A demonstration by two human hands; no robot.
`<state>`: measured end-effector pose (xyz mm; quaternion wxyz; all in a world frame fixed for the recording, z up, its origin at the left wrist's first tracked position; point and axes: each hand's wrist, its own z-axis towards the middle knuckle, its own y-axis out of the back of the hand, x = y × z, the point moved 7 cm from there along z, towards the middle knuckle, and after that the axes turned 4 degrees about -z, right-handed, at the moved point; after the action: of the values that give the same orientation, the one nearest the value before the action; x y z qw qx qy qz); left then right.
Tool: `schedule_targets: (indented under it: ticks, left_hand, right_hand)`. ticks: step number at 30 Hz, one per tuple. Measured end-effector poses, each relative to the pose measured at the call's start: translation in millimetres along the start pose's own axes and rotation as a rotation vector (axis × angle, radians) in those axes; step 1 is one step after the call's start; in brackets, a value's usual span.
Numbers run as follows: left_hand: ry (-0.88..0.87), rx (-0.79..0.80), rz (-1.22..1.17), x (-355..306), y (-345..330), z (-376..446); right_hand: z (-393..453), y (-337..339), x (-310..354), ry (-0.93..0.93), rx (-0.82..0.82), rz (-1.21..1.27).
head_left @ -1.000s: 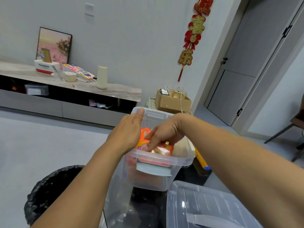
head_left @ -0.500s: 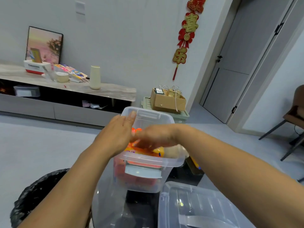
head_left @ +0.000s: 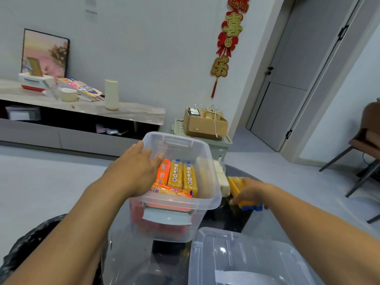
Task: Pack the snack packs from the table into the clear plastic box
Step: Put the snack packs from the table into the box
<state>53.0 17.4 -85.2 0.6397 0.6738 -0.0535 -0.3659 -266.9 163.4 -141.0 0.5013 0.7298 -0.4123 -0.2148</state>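
Observation:
The clear plastic box [head_left: 207,204] stands on the dark glass table, holding several orange and yellow snack packs [head_left: 181,177] laid side by side. My left hand [head_left: 133,171] rests on the box's left rim, fingers spread, thumb over the edge. To the right of the box, my right hand [head_left: 249,192] is closed on a yellow snack pack with a blue end [head_left: 246,204] lying on the table. Pale packs [head_left: 223,177] sit just behind the box's right side.
The box's clear lid [head_left: 246,258] lies at the near right of the dark table [head_left: 230,221]. A black-bagged bin [head_left: 26,247] stands at lower left. A cardboard box [head_left: 205,124] sits on a crate behind; a chair [head_left: 362,149] is at far right.
My right hand has left the inside of the box and moved right to the table, where it now grips a yellow pack. The left hand stays on the rim.

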Motion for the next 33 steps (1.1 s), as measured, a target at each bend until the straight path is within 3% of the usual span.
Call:
schedule_targets:
  ticks: [3,7,9,12,16,21,26,30,33]
  left_hand:
    - [0.042,-0.024,-0.131,7.0,1.5,0.4]
    - [0.062,-0.045,-0.231,1.5,6.6,-6.8]
    - [0.071,-0.07,-0.312,3.7,8.9,-9.0]
    - [0.092,-0.105,-0.437,5.3,12.3,-14.7]
    - [0.123,-0.141,-0.575,6.0,15.4,-18.5]
    - [0.108,-0.155,-0.603,6.4,16.8,-20.2]
    - [0.105,-0.147,-0.579,5.9,16.8,-18.3]
    - [0.116,-0.14,-0.583,7.8,14.8,-18.2]
    - [0.116,-0.132,-0.585,6.8,14.0,-17.7]
  right_hand:
    - [14.5,2.6,-9.5,-0.004,-0.141,0.104]
    - [-10.5,66.6,4.0,0.127,-0.299,0.522]
    - [-43.2,99.2,30.7,0.288,-0.243,0.716]
    - [-93.4,119.5,84.2,0.504,0.019,0.839]
    - [-128.3,83.2,153.3,0.593,0.319,0.549]
    - [-105.3,12.9,189.0,0.455,0.545,0.258]
    - [-92.0,1.6,198.7,0.495,0.532,0.2]
    - [-97.8,-7.9,212.7,0.544,0.367,0.008]
    - [-100.8,-12.7,217.3,0.574,0.335,0.048]
